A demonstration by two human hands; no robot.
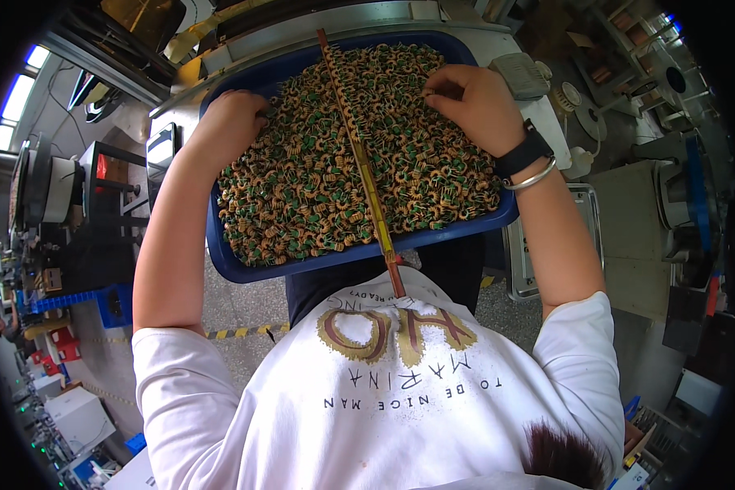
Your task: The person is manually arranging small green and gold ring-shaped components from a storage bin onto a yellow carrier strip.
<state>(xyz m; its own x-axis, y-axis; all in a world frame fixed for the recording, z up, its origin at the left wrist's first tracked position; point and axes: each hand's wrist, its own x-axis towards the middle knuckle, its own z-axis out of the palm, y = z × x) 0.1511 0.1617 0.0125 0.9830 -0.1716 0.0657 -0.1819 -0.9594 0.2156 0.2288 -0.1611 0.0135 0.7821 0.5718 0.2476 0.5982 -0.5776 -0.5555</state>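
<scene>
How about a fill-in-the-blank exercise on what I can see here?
1. The tray full of small parts is ____.
2. The black wristband is on the person's ____ wrist.
3. The long narrow strip lies to the ____ of the right hand.
4. The printed shirt has a ____ background.

Missing words: blue; right; left; white.

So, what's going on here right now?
A person works over a blue tray heaped with small wire-wound coils. The left hand is at their far left; the right hand is pinched at their far right, though whether it holds a coil is unclear. A long, narrow strip crosses the tray.
</scene>
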